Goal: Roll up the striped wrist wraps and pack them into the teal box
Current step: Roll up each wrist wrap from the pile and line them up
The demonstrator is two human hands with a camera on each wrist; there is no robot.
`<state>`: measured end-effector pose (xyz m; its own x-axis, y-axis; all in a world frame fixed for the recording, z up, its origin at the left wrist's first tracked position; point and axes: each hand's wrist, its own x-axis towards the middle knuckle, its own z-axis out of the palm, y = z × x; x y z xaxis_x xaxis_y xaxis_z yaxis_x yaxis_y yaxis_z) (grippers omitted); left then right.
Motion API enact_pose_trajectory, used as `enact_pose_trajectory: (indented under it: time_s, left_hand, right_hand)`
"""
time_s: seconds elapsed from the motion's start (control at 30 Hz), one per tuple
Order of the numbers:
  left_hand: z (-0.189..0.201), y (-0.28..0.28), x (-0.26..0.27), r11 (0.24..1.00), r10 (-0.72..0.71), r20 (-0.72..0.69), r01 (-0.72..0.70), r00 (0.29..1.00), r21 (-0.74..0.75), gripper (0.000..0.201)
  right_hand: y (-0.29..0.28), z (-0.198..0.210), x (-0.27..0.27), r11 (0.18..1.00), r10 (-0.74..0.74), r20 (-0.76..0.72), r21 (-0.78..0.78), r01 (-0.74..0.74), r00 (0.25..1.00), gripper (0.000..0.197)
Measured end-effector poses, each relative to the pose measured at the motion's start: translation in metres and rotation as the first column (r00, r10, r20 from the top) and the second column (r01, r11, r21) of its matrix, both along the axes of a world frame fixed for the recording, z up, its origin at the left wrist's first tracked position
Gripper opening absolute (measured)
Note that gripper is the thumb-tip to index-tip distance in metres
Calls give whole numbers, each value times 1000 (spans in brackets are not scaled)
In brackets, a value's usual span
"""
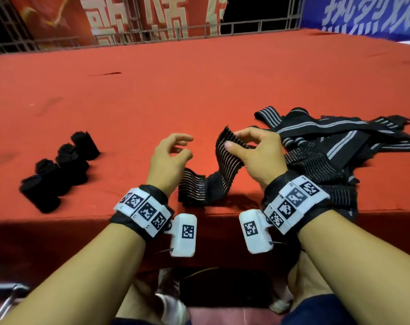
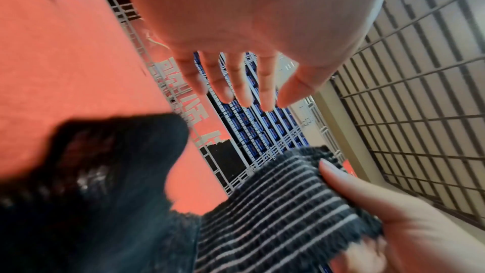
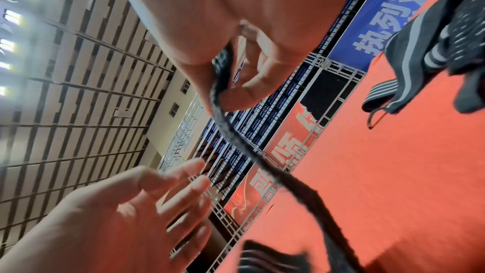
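Note:
My right hand (image 1: 251, 146) pinches the top end of a black wrist wrap with thin white stripes (image 1: 227, 160) between thumb and fingers and holds it up off the red table. The wrap hangs down and folds onto the table near the front edge (image 1: 192, 188). In the right wrist view the wrap (image 3: 223, 90) runs edge-on from the pinch. My left hand (image 1: 173, 151) hovers just left of the wrap with loosely spread fingers (image 2: 236, 82) and holds nothing. No teal box is in view.
Several rolled black wraps (image 1: 58, 170) lie in a row at the left of the red table (image 1: 152, 90). A tangled pile of unrolled striped wraps (image 1: 340, 141) lies at the right. A metal railing and banners stand beyond the far edge.

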<state>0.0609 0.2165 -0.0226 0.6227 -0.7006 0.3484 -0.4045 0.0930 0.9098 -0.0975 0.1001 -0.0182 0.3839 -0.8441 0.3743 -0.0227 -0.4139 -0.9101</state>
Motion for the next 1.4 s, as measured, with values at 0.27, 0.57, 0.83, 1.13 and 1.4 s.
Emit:
enact_pose_trajectory:
  time_s: [0.27, 0.57, 0.83, 1.13, 1.4]
  left_hand:
    - [28, 16, -21, 951, -286, 77, 293, 955, -97, 40]
    - [85, 36, -20, 925, -303, 29, 301, 953, -230, 13]
    - [140, 56, -31, 853, -391, 41, 379, 919, -360, 24]
    - [98, 34, -17, 922, -378, -254, 337, 890, -190, 35]
    - [33, -14, 19, 984, -150, -123, 160, 981, 77, 13]
  right_hand:
    - [44, 41, 12, 917, 293, 273, 192, -350, 916, 18]
    - [47, 88, 6, 968, 225, 147, -142, -205, 963, 19]
    - [75, 142, -10, 920, 390, 270, -149, -362, 880, 9]
    - [52, 103, 4, 954, 283, 155, 55, -294, 946, 11]
    - [-14, 22, 37, 990, 125, -73, 77, -119, 990, 23]
